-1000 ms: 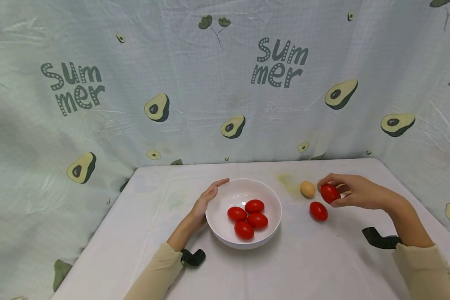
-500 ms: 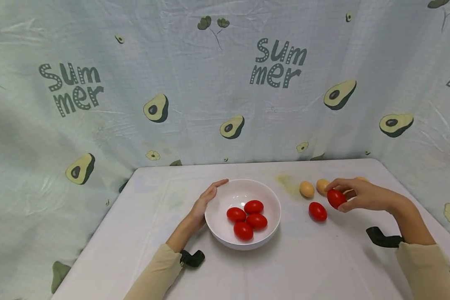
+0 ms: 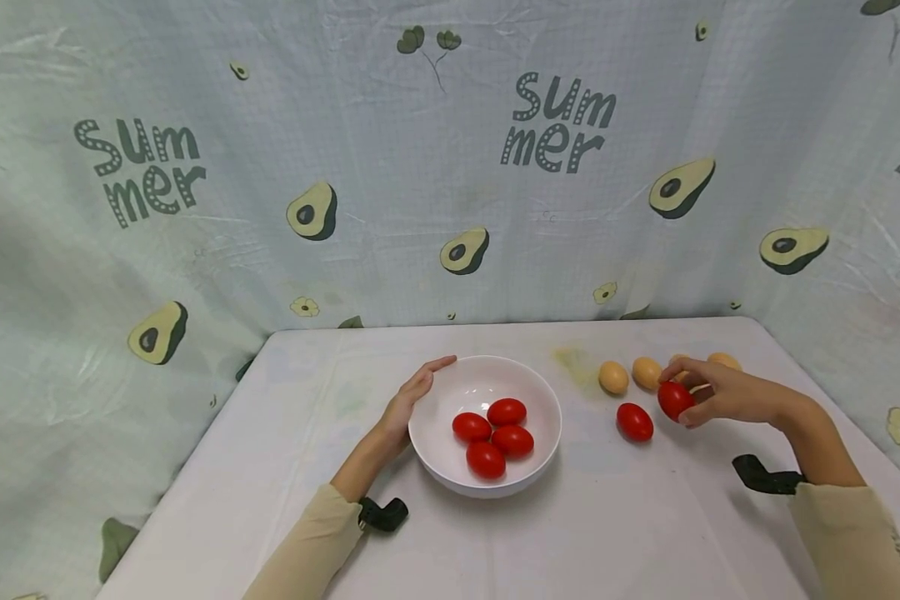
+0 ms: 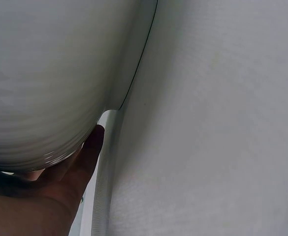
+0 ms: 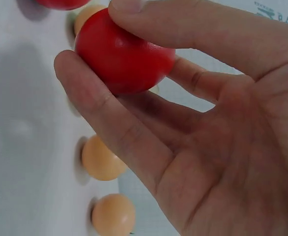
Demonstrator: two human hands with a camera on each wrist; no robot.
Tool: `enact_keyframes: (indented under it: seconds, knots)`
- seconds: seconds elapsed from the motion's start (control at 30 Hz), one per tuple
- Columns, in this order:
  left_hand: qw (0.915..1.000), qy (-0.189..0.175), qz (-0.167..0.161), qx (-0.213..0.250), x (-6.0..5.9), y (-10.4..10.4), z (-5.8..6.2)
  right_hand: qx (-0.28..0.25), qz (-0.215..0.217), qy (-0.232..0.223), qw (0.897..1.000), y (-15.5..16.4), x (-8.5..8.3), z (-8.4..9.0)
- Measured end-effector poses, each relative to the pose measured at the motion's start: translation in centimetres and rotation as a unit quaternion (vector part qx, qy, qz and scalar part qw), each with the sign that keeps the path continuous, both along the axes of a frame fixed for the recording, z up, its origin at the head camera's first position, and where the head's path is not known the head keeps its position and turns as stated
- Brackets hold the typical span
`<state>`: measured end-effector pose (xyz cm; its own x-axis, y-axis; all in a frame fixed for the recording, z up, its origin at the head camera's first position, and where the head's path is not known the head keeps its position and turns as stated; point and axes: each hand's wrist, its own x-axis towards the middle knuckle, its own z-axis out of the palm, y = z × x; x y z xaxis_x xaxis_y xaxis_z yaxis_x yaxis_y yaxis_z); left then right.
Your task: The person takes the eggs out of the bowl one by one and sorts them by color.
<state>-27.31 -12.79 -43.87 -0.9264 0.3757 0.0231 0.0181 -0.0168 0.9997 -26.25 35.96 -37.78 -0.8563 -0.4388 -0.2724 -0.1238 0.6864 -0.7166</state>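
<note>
- Head view: the right hand (image 3: 727, 393) was pinching a red egg (image 3: 675, 399) between thumb and fingers, just right of a second red egg lying on the table (image 3: 634, 421). Three tan eggs (image 3: 613, 377) sat in a row behind them. The left hand (image 3: 408, 402) rested with relaxed, nearly straight fingers against the left rim of the white bowl (image 3: 540, 400), which had four red eggs (image 3: 495, 435) inside. The table (image 3: 570, 533) wore a pale cloth.
- Left wrist view: mostly the bowl's outer wall (image 4: 50, 78) with a thumb (image 4: 87, 152) pressed on it. Couldn't tell the other fingers here.
- Right wrist view: thumb on top, index finger (image 5: 104, 123) underneath, so the red egg (image 5: 124, 51) was gripped at its tips only. Two tan eggs (image 5: 102, 158) lay below on the cloth.
- My take: that's a thin grip on a smooth, round thing, so I'd cup it a bit more, carry it low, and keep the bowl braced so it doesn't skate.
</note>
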Motion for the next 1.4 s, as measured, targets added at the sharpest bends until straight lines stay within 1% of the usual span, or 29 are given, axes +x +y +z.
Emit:
enact_keyframes:
  seconds: [0.07,0.2,0.4,0.57,0.7,1.03,1.4]
  knots:
    - [1.0000,-0.004,0.001,0.000,0.0,0.0,0.0,-0.002,-0.006,-0.008,1.000,0.1,0.0,-0.2]
    - [0.9999,-0.007,-0.006,0.003,0.0,0.0,0.0,0.004,-0.013,-0.013,1.000,0.1,0.0,-0.6]
    - [0.9998,-0.007,-0.017,0.007,0.0,-0.1,0.1,0.024,-0.004,0.000,1.000,0.1,-0.1,-1.0]
    - [0.9999,-0.007,-0.014,0.004,0.1,-0.1,0.2,0.031,0.004,0.007,0.999,-0.1,-0.4,-1.4]
    - [0.9999,-0.010,-0.011,0.005,0.1,0.0,0.2,0.035,-0.001,0.001,0.999,-0.2,-0.6,-1.7]
    - [0.9998,-0.013,-0.005,0.011,0.1,0.0,0.1,0.052,-0.014,-0.008,0.999,-0.3,-0.6,-1.8]
    - [0.9998,-0.013,-0.010,0.012,0.0,0.0,0.1,0.075,-0.013,0.008,0.997,-0.3,-0.7,-1.6]
